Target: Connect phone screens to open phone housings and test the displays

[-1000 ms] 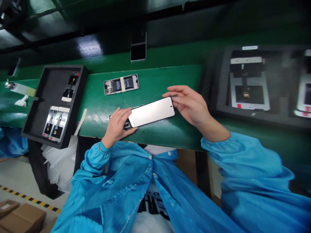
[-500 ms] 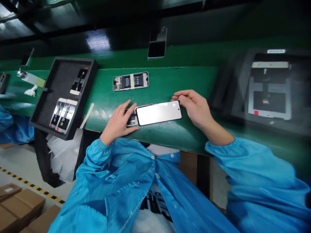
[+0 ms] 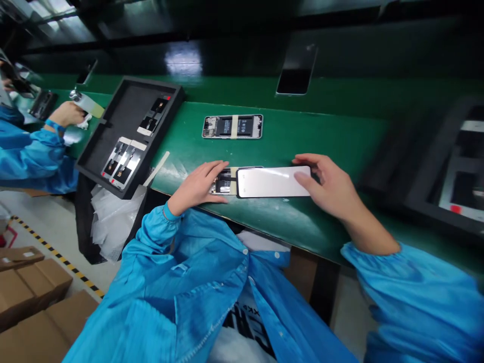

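Observation:
On the green bench in front of me lies an opened phone body, its inner parts showing at the left end. My left hand wraps round that end, thumb along the near edge and fingers along the far edge. A phone screen with a pale face and black border overlaps the body's right part and hides it. My right hand grips the screen's right end, thumb on its face and fingers at the far edge. Beyond them lies a second opened phone body with a cream strip across its battery.
A black foam tray holding several phone parts stands at the left. Another dark tray is blurred at the right. A phone lies at the back. A co-worker's hand is beside a bottle. Plastic bags hang below the bench edge.
My right hand has shifted from the screen's far right corner onto its right end, thumb now on the face. The view has turned right to left, and a co-worker's hand has come into sight.

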`<state>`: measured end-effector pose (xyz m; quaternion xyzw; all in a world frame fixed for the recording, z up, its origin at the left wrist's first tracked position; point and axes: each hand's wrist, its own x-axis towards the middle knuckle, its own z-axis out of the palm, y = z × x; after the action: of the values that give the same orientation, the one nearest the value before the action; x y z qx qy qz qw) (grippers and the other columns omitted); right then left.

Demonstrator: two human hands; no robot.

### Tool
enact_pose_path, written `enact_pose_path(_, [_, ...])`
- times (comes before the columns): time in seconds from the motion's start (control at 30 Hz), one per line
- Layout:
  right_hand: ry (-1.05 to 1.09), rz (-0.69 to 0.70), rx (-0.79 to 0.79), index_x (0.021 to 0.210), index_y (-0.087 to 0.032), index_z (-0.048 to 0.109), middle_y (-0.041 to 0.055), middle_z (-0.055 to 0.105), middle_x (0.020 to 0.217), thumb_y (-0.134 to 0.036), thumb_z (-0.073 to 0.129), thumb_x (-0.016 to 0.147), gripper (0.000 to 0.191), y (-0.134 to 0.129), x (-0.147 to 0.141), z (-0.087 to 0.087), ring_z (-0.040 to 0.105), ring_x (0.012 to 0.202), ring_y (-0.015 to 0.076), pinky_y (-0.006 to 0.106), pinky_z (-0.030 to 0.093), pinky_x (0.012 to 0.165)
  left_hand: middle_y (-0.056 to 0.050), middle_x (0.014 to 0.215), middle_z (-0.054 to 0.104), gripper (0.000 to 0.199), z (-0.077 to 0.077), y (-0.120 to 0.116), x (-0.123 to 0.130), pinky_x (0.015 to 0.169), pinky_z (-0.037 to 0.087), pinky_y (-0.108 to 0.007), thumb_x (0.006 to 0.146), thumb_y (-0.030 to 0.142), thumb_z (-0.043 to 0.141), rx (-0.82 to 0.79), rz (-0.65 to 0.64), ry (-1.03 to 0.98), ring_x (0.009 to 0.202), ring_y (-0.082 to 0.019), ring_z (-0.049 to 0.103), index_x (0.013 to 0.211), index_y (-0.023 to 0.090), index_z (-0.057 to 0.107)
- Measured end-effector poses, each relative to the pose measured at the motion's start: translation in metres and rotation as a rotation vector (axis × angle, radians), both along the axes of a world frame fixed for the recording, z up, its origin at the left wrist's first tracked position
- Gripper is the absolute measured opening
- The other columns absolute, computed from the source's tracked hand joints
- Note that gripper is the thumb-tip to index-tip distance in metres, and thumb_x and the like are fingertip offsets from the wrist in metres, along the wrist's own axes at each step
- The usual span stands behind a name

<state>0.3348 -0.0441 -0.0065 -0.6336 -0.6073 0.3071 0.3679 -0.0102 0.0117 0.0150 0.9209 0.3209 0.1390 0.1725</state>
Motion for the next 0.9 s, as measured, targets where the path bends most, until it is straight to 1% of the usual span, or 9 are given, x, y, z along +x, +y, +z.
enact_pose_path(0.1, [-0.229,0.144,0.084,0.136,-0.024,0.062,0.0174,0.067,0.136,-0.063,0.066,0.090,0.061,-0.002,0.001,0.000,0.062,0.128,0.0405,0.059,0.053,0.110,-0.022,0.156,0.053,0.068,-0.001,0.003,-0.012,0.122,0.047,-0.057,0.091,0.057,0.077,-0.050,0.025,-0.031,0.148,-0.036,0.052,0.143,0.020,0.055])
enact_pose_path(0.23, [-0.317,0.274,0.173,0.148,-0.026,0.056,0.0191,0.062,0.141,-0.072,0.065,0.091,0.074,-0.003,0.003,-0.004,0.055,0.135,0.0422,0.060,0.050,0.114,-0.016,0.151,0.059,0.039,0.002,0.008,-0.015,0.120,0.048,-0.054,0.095,0.048,0.075,-0.138,-0.007,-0.056,0.142,-0.032,0.056,0.125,0.023,0.066])
enact_pose_path(0.4, [-0.393,0.411,0.237,0.159,-0.028,0.044,0.0202,0.057,0.144,-0.082,0.067,0.085,0.094,-0.002,0.007,-0.010,0.052,0.136,0.0450,0.065,0.045,0.116,-0.017,0.146,0.058,0.049,0.011,0.018,-0.008,0.118,0.048,-0.051,0.091,0.041,0.082,-0.180,-0.022,0.005,0.138,-0.032,0.056,0.132,0.021,0.063])
enact_pose_path(0.47, [-0.415,0.434,0.264,0.159,-0.027,0.044,0.0215,0.059,0.140,-0.079,0.067,0.087,0.092,-0.002,0.007,-0.011,0.054,0.132,0.0452,0.065,0.046,0.115,-0.015,0.140,0.060,0.038,0.014,0.022,-0.005,0.116,0.048,-0.047,0.092,0.035,0.080,-0.179,-0.052,0.047,0.132,-0.031,0.057,0.124,0.020,0.067])
enact_pose_path(0.57, [-0.434,0.421,0.309,0.157,-0.026,0.049,0.0210,0.064,0.127,-0.073,0.065,0.092,0.082,-0.002,0.006,-0.010,0.059,0.121,0.0445,0.063,0.052,0.105,-0.013,0.135,0.060,0.024,0.019,0.025,0.000,0.112,0.046,-0.043,0.091,0.030,0.081,-0.194,-0.074,0.112,0.126,-0.029,0.056,0.111,0.018,0.071])
enact_pose_path(0.63, [-0.452,0.405,0.343,0.158,-0.028,0.048,0.0197,0.064,0.121,-0.067,0.065,0.094,0.076,-0.004,0.004,-0.007,0.061,0.113,0.0438,0.062,0.056,0.097,-0.013,0.134,0.060,0.038,0.022,0.026,0.004,0.108,0.045,-0.042,0.089,0.030,0.083,-0.193,-0.055,0.159,0.123,-0.030,0.056,0.122,0.018,0.069])
enact_pose_path(0.73, [-0.511,0.382,0.403,0.165,-0.035,0.035,0.0181,0.060,0.115,-0.056,0.066,0.094,0.080,-0.008,-0.002,0.000,0.062,0.105,0.0446,0.061,0.060,0.085,-0.012,0.128,0.065,0.050,0.027,0.023,0.008,0.102,0.042,-0.041,0.094,0.031,0.078,-0.194,-0.046,0.221,0.119,-0.030,0.057,0.139,0.017,0.061])
enact_pose_path(0.83, [-0.594,0.364,0.441,0.168,-0.047,0.020,0.0154,0.055,0.105,-0.054,0.066,0.092,0.090,-0.011,-0.009,0.005,0.061,0.093,0.0458,0.062,0.060,0.069,-0.010,0.117,0.070,0.033,0.032,0.022,0.012,0.098,0.039,-0.038,0.099,0.032,0.072,-0.244,-0.075,0.261,0.114,-0.029,0.059,0.127,0.018,0.066])
enact_pose_path(0.9, [-0.626,0.345,0.428,0.166,-0.055,0.017,0.0139,0.053,0.100,-0.060,0.065,0.088,0.092,-0.012,-0.012,0.006,0.060,0.088,0.0467,0.062,0.058,0.062,-0.010,0.119,0.069,0.025,0.033,0.024,0.014,0.097,0.039,-0.037,0.097,0.032,0.074,-0.268,-0.084,0.277,0.115,-0.029,0.059,0.116,0.018,0.068])
